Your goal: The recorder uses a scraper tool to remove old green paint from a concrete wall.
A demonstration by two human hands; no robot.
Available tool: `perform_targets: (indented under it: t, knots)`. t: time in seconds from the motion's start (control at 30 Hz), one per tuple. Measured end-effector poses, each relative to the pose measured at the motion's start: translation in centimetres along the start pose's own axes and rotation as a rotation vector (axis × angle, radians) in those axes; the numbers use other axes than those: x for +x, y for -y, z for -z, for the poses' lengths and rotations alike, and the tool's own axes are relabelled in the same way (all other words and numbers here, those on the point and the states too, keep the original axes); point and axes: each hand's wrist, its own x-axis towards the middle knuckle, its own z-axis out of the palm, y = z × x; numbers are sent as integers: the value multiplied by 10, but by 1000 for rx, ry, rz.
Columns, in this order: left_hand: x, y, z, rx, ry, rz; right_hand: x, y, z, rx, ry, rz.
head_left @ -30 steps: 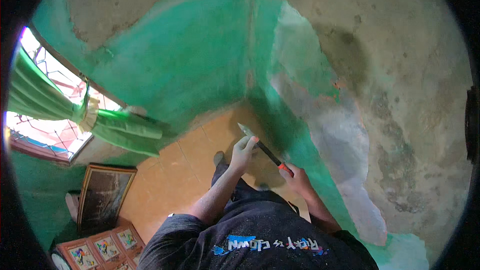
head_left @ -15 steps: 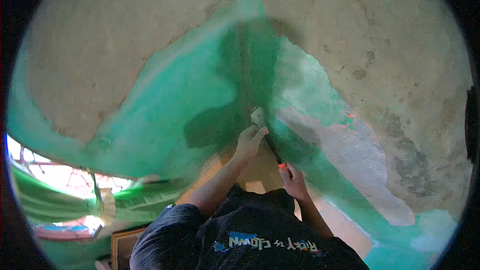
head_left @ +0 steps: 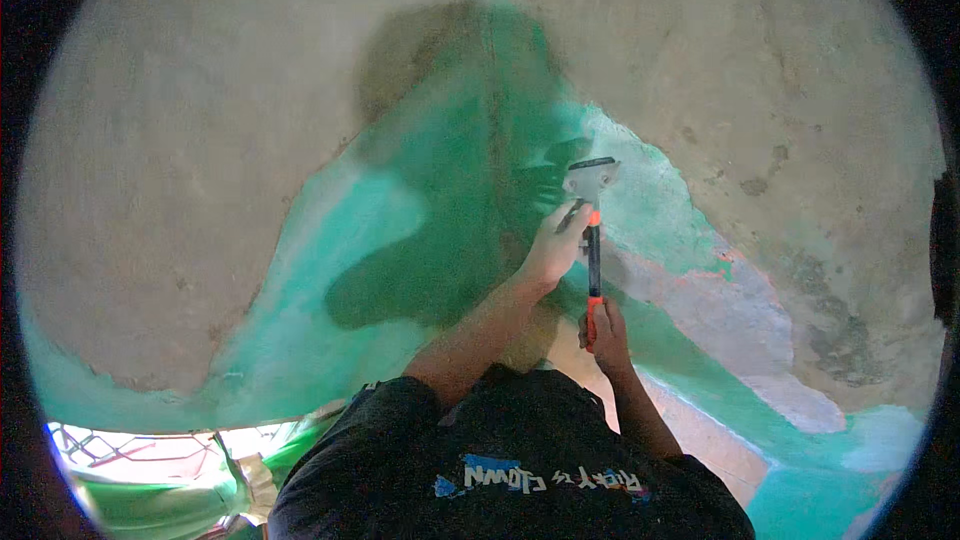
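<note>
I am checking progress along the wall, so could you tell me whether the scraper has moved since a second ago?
Yes. The scraper has gone up the corner of the green wall, from near the floor to the bare plaster edge, with the left hand and right hand on it.

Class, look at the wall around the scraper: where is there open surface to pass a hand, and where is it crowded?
Open: green paint left of the left hand, and bare plaster above the scraper. Crowded: along its handle, gripped below by the right hand.
</note>
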Motion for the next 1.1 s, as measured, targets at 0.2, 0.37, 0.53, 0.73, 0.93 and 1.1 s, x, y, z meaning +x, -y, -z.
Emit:
perform_targets:
  t: [0.2, 0.37, 0.53, 0.73, 0.93, 1.1]
  knots:
    - [39, -30, -6, -339, 127, 196, 53, -37, -8, -90, -103, 184]
    - [65, -20, 6, -428, 179, 257, 67, -21, -43, 91, -217, 91]
    - [83, -19, 9, -409, 275, 287, 80, -30, -69, 50, -402, 252]
    - [87, -25, 21, -372, 288, 287, 80, -19, -96, 107, -476, 139]
    - [82, -39, 18, -382, 288, 316, 79, -10, -108, -92, -619, 295]
    - [87, -38, 18, -268, 262, 246, 84, -7, -122, -91, -648, 211]
